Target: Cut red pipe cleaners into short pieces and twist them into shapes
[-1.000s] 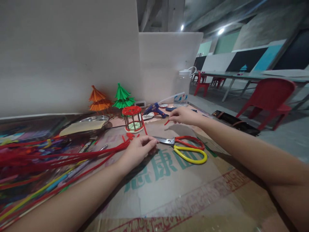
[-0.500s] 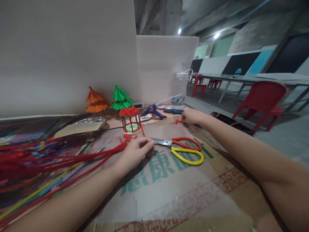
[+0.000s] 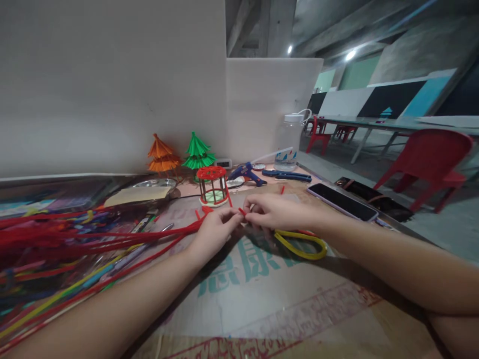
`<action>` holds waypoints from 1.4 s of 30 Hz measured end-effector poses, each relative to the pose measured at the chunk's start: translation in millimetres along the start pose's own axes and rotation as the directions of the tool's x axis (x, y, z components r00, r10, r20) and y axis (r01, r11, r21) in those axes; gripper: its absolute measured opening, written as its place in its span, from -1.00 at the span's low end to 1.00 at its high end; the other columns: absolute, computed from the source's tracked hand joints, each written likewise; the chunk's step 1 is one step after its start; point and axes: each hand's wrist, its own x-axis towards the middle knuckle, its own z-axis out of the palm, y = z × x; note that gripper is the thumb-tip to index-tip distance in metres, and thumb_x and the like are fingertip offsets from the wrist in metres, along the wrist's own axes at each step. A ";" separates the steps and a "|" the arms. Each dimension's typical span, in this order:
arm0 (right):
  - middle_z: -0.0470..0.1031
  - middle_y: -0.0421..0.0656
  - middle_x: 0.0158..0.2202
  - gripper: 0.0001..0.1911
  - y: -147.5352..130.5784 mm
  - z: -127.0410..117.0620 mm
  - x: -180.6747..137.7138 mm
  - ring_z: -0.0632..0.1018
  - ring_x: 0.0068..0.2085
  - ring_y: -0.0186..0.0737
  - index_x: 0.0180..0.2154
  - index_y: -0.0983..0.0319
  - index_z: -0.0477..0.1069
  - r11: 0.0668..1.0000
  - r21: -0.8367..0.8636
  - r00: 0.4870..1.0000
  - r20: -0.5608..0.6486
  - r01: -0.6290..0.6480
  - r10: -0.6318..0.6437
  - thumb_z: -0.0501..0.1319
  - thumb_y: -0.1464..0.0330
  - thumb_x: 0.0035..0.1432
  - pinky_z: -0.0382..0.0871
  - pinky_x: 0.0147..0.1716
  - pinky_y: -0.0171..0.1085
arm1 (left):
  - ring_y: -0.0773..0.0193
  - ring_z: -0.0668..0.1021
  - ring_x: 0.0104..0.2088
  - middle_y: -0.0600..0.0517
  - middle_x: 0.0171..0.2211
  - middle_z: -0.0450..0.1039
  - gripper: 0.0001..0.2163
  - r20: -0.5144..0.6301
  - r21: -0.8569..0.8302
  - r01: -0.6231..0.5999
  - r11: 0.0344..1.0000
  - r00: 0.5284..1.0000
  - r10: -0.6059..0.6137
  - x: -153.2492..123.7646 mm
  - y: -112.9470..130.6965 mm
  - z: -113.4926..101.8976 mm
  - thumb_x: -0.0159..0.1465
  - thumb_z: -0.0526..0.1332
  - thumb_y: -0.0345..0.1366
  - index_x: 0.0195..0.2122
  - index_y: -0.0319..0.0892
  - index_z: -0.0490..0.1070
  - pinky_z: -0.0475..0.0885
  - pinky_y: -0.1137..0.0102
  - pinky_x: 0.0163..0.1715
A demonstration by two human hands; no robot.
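Note:
My left hand is closed in a pinch, its fingertips meeting those of my right hand. Between the two sets of fingertips shows a short piece of red pipe cleaner. Right under my right hand lie scissors, their yellow handle showing and the blades hidden. Just behind the hands stands a small round frame with a red top, brown posts and a pale green base. A bundle of long red pipe cleaners runs beside my left hand. Another short red piece lies beyond my right hand.
Orange and green tiered roofs stand at the back. Near them are a blue glue gun, blue pliers and a water bottle. A phone lies right; a metal dish sits left.
My right hand has moved left from the table's far right side to my left hand, bringing a short red piece. It now covers the scissors' blades, and the phone has come into view.

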 end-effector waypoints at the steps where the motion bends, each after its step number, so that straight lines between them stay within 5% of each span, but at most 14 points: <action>1: 0.50 -0.26 -0.50 -0.95 -2.9 6.5 -0.5 0.46 -0.59 -0.37 -0.29 0.19 0.26 1.000 -0.003 0.999 -0.041 -0.005 0.005 0.09 0.38 0.27 0.24 -0.63 -0.42 | 0.34 0.46 -0.47 0.04 -0.45 0.50 -0.72 -0.003 0.005 -0.002 1.000 1.000 0.002 0.7 -0.3 -1.1 0.21 0.28 -0.08 -0.35 -0.25 0.51 0.32 0.47 -0.45; 6: 0.45 -0.27 -0.54 -0.96 6.7 12.6 6.0 0.47 -0.57 -0.33 -0.29 0.20 0.27 0.999 0.034 0.988 -0.147 -0.040 0.044 0.11 0.38 0.25 0.23 -0.62 -0.41 | 0.30 0.48 -0.41 0.02 -0.38 0.53 -0.69 0.010 -0.028 -0.010 1.000 1.000 0.011 2.7 -1.3 -1.0 0.18 0.28 -0.05 -0.30 -0.23 0.54 0.32 0.47 -0.43; 10: 0.44 -0.24 -0.48 -0.93 15.1 14.3 9.2 0.45 -0.48 -0.34 -0.36 0.22 0.30 0.992 -0.083 0.974 -0.202 0.093 -0.108 0.16 0.40 0.20 0.24 -0.52 -0.38 | 0.31 0.44 -0.47 0.05 -0.49 0.46 -0.66 0.014 0.065 -0.024 0.998 1.000 0.023 2.2 -1.3 -0.6 0.18 0.25 -0.01 -0.41 -0.24 0.50 0.29 0.45 -0.44; 15: 0.47 -0.24 -0.42 -0.94 17.9 10.9 9.8 0.44 -0.51 -0.36 -0.30 0.21 0.29 0.986 0.165 0.999 -0.009 0.040 -0.039 0.17 0.36 0.20 0.30 -0.54 -0.38 | 0.32 0.44 -0.50 0.06 -0.54 0.44 -0.64 0.012 0.128 -0.038 0.991 0.999 0.037 0.1 2.2 -0.9 0.22 0.21 0.00 -0.49 -0.24 0.45 0.29 0.45 -0.46; 18: 0.42 -0.26 -0.49 -0.87 26.2 3.0 15.7 0.41 -0.56 -0.37 -0.30 0.21 0.29 0.971 0.238 0.998 -0.042 -0.034 0.045 0.14 0.28 0.25 0.28 -0.60 -0.39 | 0.32 0.49 -0.50 0.03 -0.52 0.50 -0.68 0.045 0.098 0.007 0.995 0.999 -0.012 -3.3 5.5 1.8 0.24 0.20 -0.05 -0.45 -0.22 0.45 0.31 0.47 -0.49; 22: 0.41 -0.26 -0.52 -0.80 37.8 -3.9 28.7 0.39 -0.59 -0.39 -0.28 0.23 0.31 0.983 0.141 0.983 -0.125 -0.116 0.134 0.08 0.23 0.32 0.25 -0.62 -0.41 | 0.31 0.53 -0.48 -0.01 -0.46 0.57 -0.72 0.162 0.093 0.075 0.993 0.983 -0.090 -9.7 10.3 6.8 0.25 0.22 -0.08 -0.40 -0.22 0.51 0.32 0.48 -0.50; 34: 0.34 -0.26 -0.71 -0.68 28.9 1.8 103.8 0.34 -0.64 -0.32 -0.57 0.22 0.32 0.967 -0.139 0.975 0.037 -0.212 0.219 0.28 0.22 0.12 0.20 -0.62 -0.33 | 0.32 0.51 -0.48 0.03 -0.47 0.55 -0.77 0.230 0.080 0.065 0.995 0.970 -0.082 -9.7 11.7 7.0 0.24 0.26 -0.14 -0.41 -0.20 0.52 0.34 0.48 -0.47; 42: 0.37 -0.25 -0.65 -0.86 28.4 5.2 101.9 0.38 -0.59 -0.33 -0.56 0.23 0.33 0.960 -0.209 0.982 -0.044 -0.188 0.183 0.23 0.40 -0.01 0.14 -0.57 -0.35 | 0.36 0.50 -0.48 0.02 -0.46 0.53 -0.79 0.233 0.055 0.058 0.997 0.970 -0.070 -10.0 12.1 8.4 0.24 0.25 -0.18 -0.41 -0.23 0.49 0.33 0.49 -0.47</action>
